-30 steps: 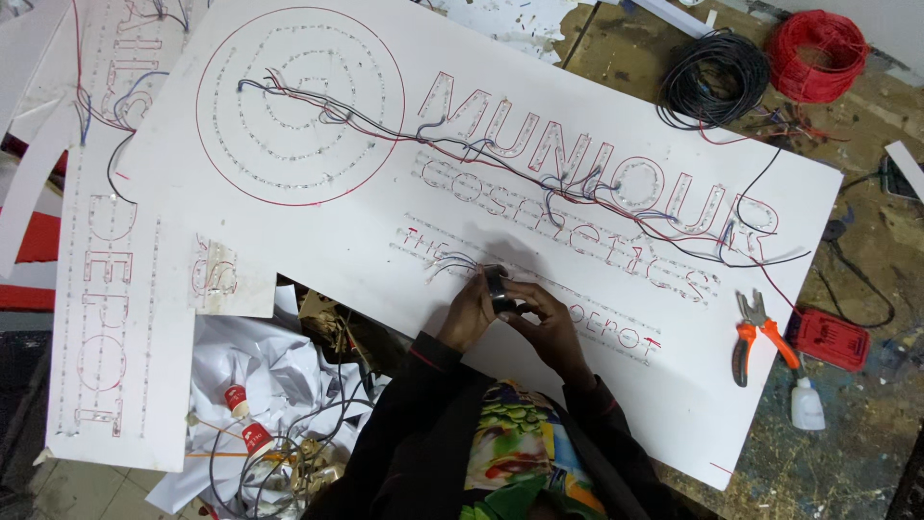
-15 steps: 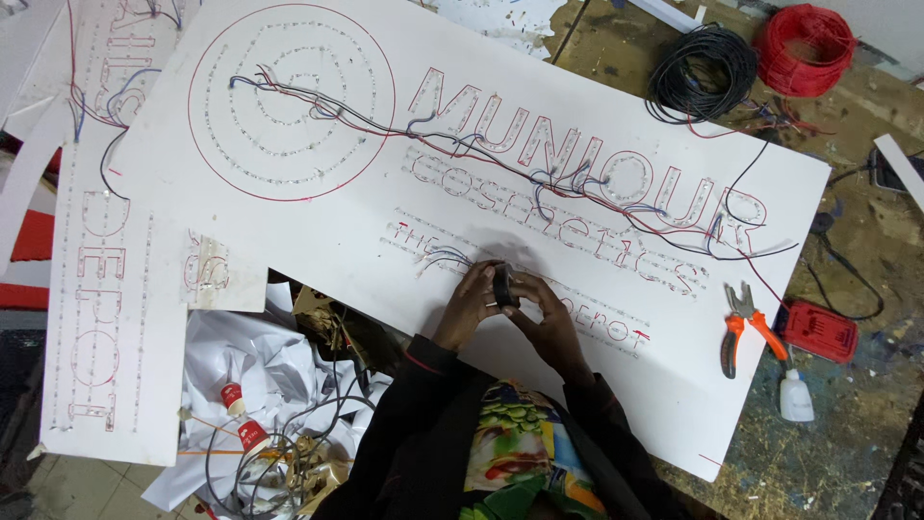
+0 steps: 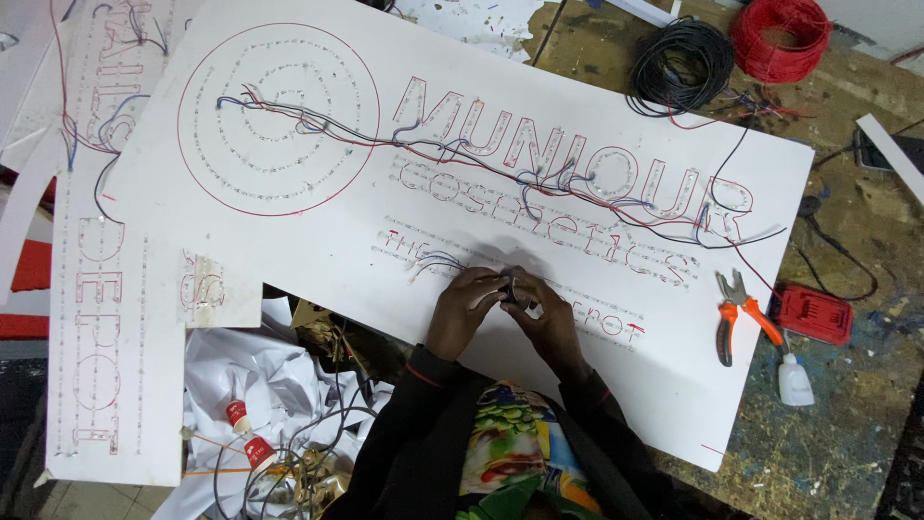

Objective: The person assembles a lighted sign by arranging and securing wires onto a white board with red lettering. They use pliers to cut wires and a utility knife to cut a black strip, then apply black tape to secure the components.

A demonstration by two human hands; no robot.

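Where the two hands meet over the near middle of the white sign board (image 3: 318, 250), the left hand (image 3: 469, 306) and the right hand (image 3: 547, 318) are pressed close together, fingertips pinching a small dark piece (image 3: 515, 287) between them; what the piece is cannot be told. Thin wires (image 3: 433, 260) run from the left hand's fingertips along the board's lowest row of small lettering.

Sign board: large, white, lying flat on the desk (image 3: 866, 404), bearing outlined lettering dotted with small lights and, at its far left, a set of concentric red circles (image 3: 279, 117). A bundle of red, blue and black wiring (image 3: 500, 162) trails from the circles across the large letters to the right.

Second board (image 3: 96, 289): white, narrow, to the left, with lettering running lengthwise; partly under the main board.

Pliers (image 3: 736, 303): orange-handled, lying on the right end of the sign board.

Red flat box (image 3: 815, 313): on the desk just right of the pliers.

Small white bottle (image 3: 795, 378): near the box, on its near side.

Coil of black cable (image 3: 681, 65): far right, at the board's far edge.

Coil of red wire (image 3: 781, 37): just right of the black coil.

Crumpled white paper (image 3: 255, 385): near left, below the board's edge, with two small red-capped tubes (image 3: 246, 431) and loose wires lying on it.

Sleeves (image 3: 423, 424): dark, with a bright printed garment between them.
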